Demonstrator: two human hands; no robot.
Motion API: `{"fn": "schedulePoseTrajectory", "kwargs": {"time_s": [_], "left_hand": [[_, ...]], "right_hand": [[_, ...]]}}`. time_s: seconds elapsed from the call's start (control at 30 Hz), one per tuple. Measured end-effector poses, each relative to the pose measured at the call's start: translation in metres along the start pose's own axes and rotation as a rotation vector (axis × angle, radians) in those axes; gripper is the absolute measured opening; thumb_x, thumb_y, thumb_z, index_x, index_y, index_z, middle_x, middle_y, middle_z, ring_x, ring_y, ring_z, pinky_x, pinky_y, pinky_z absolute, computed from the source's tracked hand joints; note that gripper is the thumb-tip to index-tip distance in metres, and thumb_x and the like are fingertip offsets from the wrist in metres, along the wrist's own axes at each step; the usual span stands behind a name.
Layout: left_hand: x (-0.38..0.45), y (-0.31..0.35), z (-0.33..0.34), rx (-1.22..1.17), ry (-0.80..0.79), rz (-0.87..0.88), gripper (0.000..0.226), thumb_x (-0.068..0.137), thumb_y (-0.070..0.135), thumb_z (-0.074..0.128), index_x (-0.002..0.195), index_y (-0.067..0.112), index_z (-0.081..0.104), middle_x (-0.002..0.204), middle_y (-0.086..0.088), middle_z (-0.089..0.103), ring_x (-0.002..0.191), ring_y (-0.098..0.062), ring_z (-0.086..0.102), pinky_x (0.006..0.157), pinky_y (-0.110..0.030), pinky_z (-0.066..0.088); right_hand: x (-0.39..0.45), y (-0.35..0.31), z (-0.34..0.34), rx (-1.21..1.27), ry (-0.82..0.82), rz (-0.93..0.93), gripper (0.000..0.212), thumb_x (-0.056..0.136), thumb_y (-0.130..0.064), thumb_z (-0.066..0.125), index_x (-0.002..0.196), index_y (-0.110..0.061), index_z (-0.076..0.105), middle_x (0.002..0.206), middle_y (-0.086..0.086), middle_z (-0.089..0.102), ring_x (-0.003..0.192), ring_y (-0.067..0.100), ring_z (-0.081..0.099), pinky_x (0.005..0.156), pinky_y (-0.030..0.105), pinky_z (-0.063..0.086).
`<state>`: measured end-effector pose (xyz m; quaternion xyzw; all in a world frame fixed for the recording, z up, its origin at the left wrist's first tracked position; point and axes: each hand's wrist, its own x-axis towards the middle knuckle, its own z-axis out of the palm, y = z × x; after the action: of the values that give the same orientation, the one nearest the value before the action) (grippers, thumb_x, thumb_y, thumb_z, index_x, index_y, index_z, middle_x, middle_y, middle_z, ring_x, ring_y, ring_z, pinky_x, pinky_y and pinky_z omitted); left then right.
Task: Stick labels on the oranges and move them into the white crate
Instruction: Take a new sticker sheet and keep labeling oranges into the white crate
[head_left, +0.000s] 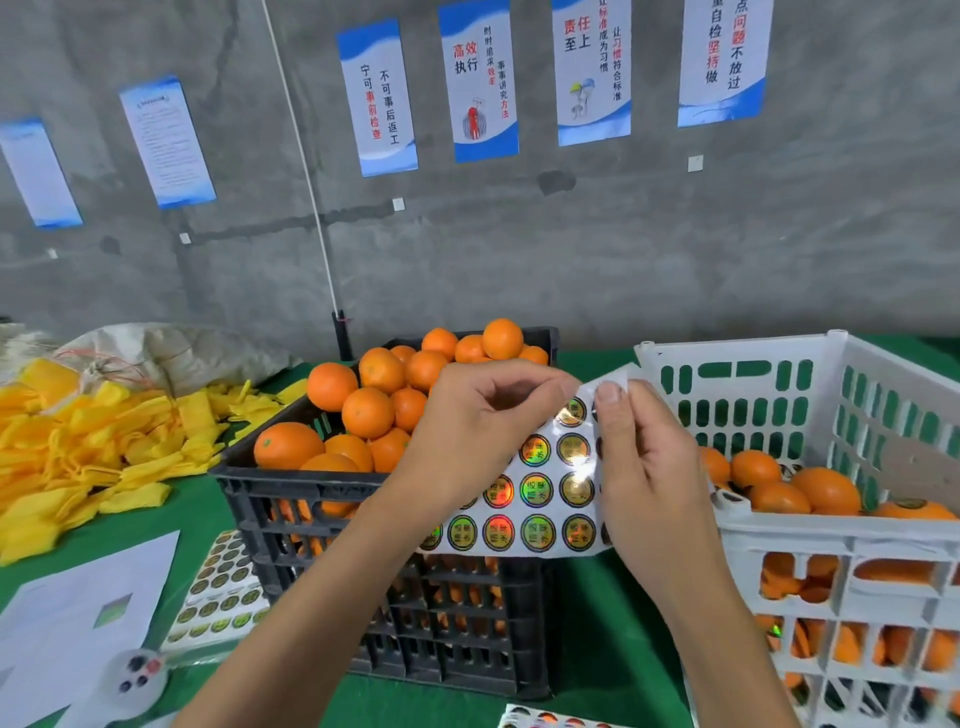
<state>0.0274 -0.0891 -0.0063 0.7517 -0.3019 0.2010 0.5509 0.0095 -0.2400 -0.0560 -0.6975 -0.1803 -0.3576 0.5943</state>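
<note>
We observe the left hand (483, 415) gripping the sheet (540, 488) taut over the black crate (311, 499) so the right hand (644, 457) can pinch a label off its top corner.

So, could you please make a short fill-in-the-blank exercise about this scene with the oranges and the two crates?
1. Both hands, left hand and right hand, hold a sheet of round ____.
2. The heaped oranges sit in the ____ crate.
3. The white crate stands to the ____ of that crate.
4. The table cover is ____.

Missing words: labels; black; right; green
</note>
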Motion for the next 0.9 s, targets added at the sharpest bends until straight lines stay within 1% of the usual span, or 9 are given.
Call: {"fn": "schedulePoseTrajectory", "kwargs": {"time_s": [0.1, 0.17, 0.27, 0.37, 0.47, 0.57, 0.63, 0.77, 0.9], "left_hand": [[-0.005, -0.005, -0.013, -0.062, 0.022, -0.076, 0.014, 0.098, 0.018, 0.067, 0.1, 0.012, 0.08, 0.093, -0.002, 0.08, 0.086, -0.02, 0.077, 0.071, -0.024, 0.059], [-0.008, -0.009, -0.026, -0.074, 0.082, -0.112, 0.014, 0.097, 0.019, 0.068, 0.097, 0.013, 0.081, 0.093, -0.004, 0.08, 0.087, -0.021, 0.077, 0.073, -0.025, 0.059], [-0.01, -0.016, -0.057, 0.025, 0.229, -0.115, 0.015, 0.098, 0.02, 0.068, 0.091, 0.018, 0.081, 0.086, -0.003, 0.079, 0.083, -0.017, 0.076, 0.076, -0.026, 0.06], [-0.013, -0.029, -0.103, 0.485, 0.353, -0.058, 0.018, 0.099, 0.026, 0.066, 0.09, 0.019, 0.079, 0.077, 0.005, 0.076, 0.072, -0.008, 0.071, 0.067, -0.024, 0.055], [-0.02, -0.045, -0.146, 1.132, 0.198, -0.042, 0.018, 0.1, 0.03, 0.062, 0.095, 0.021, 0.076, 0.088, 0.004, 0.075, 0.079, -0.02, 0.068, 0.063, -0.033, 0.049], [-0.025, -0.057, -0.166, 1.419, 0.068, -0.126, 0.022, 0.101, 0.034, 0.059, 0.095, 0.021, 0.075, 0.095, 0.0, 0.071, 0.087, -0.028, 0.066, 0.06, -0.036, 0.049], [-0.026, -0.06, -0.172, 1.389, 0.03, -0.18, 0.018, 0.098, 0.036, 0.064, 0.093, 0.025, 0.077, 0.095, 0.002, 0.073, 0.09, -0.025, 0.066, 0.063, -0.037, 0.052], [-0.022, -0.06, -0.178, 1.071, -0.101, -0.343, 0.009, 0.089, 0.026, 0.078, 0.083, 0.02, 0.082, 0.083, 0.007, 0.076, 0.077, -0.011, 0.068, 0.072, -0.037, 0.057], [-0.018, -0.056, -0.178, 0.958, -0.147, -0.433, 0.025, 0.091, 0.032, 0.076, 0.073, 0.015, 0.08, 0.065, 0.006, 0.07, 0.059, -0.007, 0.057, 0.061, -0.027, 0.047]], "right_hand": [[-0.005, -0.005, 0.013, 0.035, -0.024, 0.046, 0.033, 0.106, -0.042, 0.042, 0.082, -0.02, 0.05, 0.074, 0.001, 0.062, 0.072, 0.018, 0.069, 0.056, 0.035, 0.057], [-0.009, -0.009, 0.022, 0.024, -0.06, 0.056, 0.036, 0.105, -0.043, 0.041, 0.081, -0.017, 0.049, 0.074, 0.006, 0.059, 0.07, 0.024, 0.065, 0.059, 0.047, 0.056], [-0.016, -0.014, 0.038, 0.042, -0.1, 0.074, 0.041, 0.108, -0.04, 0.042, 0.079, -0.012, 0.048, 0.073, 0.012, 0.056, 0.069, 0.033, 0.059, 0.061, 0.053, 0.051], [-0.022, -0.017, 0.049, 0.051, -0.1, 0.089, 0.041, 0.11, -0.032, 0.043, 0.078, -0.007, 0.05, 0.073, 0.013, 0.056, 0.069, 0.033, 0.058, 0.061, 0.054, 0.049], [-0.023, -0.018, 0.052, 0.07, -0.104, 0.109, 0.041, 0.109, -0.032, 0.043, 0.082, -0.004, 0.052, 0.076, 0.015, 0.06, 0.073, 0.034, 0.062, 0.063, 0.055, 0.051], [-0.022, -0.018, 0.05, 0.102, -0.104, 0.146, 0.04, 0.109, -0.035, 0.044, 0.082, -0.007, 0.055, 0.075, 0.01, 0.064, 0.072, 0.03, 0.066, 0.061, 0.054, 0.055], [-0.021, -0.017, 0.048, 0.109, -0.106, 0.159, 0.04, 0.108, -0.036, 0.044, 0.081, -0.009, 0.056, 0.073, 0.007, 0.065, 0.07, 0.027, 0.067, 0.059, 0.053, 0.056], [-0.021, -0.017, 0.047, 0.126, -0.114, 0.177, 0.042, 0.108, -0.037, 0.044, 0.08, -0.008, 0.054, 0.07, 0.007, 0.065, 0.067, 0.025, 0.067, 0.056, 0.052, 0.057], [-0.022, -0.016, 0.048, 0.127, -0.108, 0.162, 0.042, 0.109, -0.035, 0.044, 0.076, -0.009, 0.051, 0.066, 0.005, 0.061, 0.062, 0.022, 0.064, 0.051, 0.047, 0.055]]}}
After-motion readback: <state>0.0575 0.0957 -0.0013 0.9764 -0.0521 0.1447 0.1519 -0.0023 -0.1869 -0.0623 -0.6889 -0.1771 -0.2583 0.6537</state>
